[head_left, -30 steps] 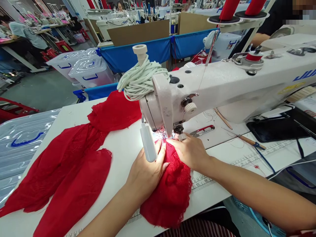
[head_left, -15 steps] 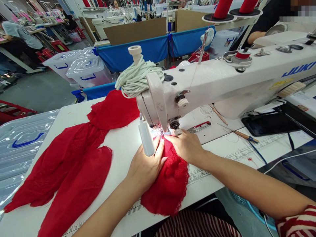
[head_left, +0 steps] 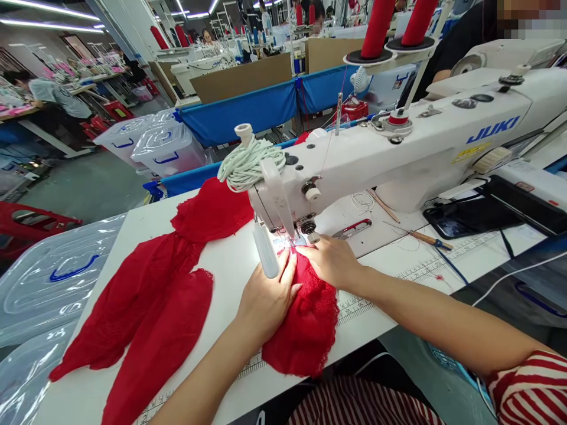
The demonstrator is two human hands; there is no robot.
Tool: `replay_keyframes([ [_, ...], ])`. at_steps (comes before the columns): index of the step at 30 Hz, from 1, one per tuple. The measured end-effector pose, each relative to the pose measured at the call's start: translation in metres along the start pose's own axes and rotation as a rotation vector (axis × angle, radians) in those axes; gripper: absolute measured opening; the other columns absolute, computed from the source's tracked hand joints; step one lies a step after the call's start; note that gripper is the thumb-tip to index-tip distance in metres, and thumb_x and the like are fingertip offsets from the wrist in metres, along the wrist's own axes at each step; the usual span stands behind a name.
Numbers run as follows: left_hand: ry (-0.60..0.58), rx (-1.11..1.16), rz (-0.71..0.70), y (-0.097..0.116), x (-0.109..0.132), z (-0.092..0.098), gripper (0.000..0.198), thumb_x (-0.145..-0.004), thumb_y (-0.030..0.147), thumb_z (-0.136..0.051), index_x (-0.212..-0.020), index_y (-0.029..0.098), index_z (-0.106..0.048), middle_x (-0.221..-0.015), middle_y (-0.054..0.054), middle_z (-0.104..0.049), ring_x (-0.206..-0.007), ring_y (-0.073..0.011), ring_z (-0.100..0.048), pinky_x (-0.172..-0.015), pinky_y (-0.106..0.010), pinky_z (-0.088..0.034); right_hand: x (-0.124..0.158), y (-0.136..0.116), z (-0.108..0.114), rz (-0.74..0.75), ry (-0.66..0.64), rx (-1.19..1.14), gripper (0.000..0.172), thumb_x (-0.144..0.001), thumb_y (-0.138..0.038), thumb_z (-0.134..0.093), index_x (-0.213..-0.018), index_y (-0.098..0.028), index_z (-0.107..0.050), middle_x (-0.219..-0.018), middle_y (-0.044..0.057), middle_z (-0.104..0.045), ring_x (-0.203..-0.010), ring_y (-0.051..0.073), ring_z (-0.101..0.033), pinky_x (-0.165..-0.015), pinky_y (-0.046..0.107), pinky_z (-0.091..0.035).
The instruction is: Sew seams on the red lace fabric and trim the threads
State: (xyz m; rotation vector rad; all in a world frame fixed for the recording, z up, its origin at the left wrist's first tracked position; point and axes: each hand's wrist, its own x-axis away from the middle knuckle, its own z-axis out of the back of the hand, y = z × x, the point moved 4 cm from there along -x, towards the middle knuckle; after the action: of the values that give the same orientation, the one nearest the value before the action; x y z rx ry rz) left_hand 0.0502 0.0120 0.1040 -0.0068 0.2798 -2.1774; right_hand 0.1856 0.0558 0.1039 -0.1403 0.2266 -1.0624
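Under the lit needle area of a white sewing machine (head_left: 283,195) lies a red lace-edged fabric piece (head_left: 305,330), its lower end spread toward me. My left hand (head_left: 268,295) grips its left side, fingertips just in front of the presser foot and thumb resting on the cloth. From the right, my right hand (head_left: 332,260) holds the upper right edge close to the needle, fingers bent and partly hidden. More red fabric pieces (head_left: 150,295) lie on the table left of my hands. A small white lamp (head_left: 266,251) hangs just above my left fingers.
Thread snips (head_left: 352,229), a wooden-handled tool (head_left: 425,238) and a dark phone (head_left: 473,217) lie to the right. A ruler strip (head_left: 354,310) runs along the table's front. Clear plastic bins (head_left: 57,277) stand at the left. Red thread cones (head_left: 378,26) rise behind the machine.
The camera view has tilted up and shifted somewhat. Both hands stay by the needle on the red fabric, and I see no clear change in their hold.
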Motion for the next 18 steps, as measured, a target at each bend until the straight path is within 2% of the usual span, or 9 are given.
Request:
replay_keyframes([
  [10,-0.023,-0.038,-0.039,0.004,-0.0006,0.0044,0.044,-0.094,0.026,-0.037,-0.13,0.002,-0.046,-0.133,-0.022,-0.051,-0.126,-0.032,-0.046,-0.094,-0.046,-0.047,0.0008,0.0004,0.0007,0.025,0.019,0.011,0.029,-0.088,-0.017,-0.042,-0.096,-0.027,-0.068,-0.092,0.004,-0.063,-0.082,0.018,-0.054,-0.056,0.027,-0.029],
  [14,-0.023,0.043,-0.017,0.0027,-0.0011,0.0052,0.043,-0.093,0.026,-0.041,-0.129,0.004,-0.048,-0.133,-0.022,-0.052,-0.125,-0.0328,-0.047,-0.092,-0.045,-0.048,0.0006,0.0,0.0,0.022,0.016,0.017,0.029,-0.087,-0.016,-0.043,-0.096,-0.026,-0.069,-0.093,0.005,-0.063,-0.083,0.017,-0.054,-0.056,0.027,-0.029],
  [18,-0.012,0.048,0.001,0.0016,-0.0007,0.0035,0.042,-0.094,0.026,-0.038,-0.13,0.006,-0.047,-0.133,-0.02,-0.052,-0.124,-0.0317,-0.048,-0.091,-0.043,-0.049,-0.0002,-0.0002,-0.0003,0.017,0.023,0.017,0.027,-0.086,-0.015,-0.045,-0.094,-0.025,-0.068,-0.094,0.004,-0.062,-0.082,0.017,-0.053,-0.056,0.027,-0.028],
])
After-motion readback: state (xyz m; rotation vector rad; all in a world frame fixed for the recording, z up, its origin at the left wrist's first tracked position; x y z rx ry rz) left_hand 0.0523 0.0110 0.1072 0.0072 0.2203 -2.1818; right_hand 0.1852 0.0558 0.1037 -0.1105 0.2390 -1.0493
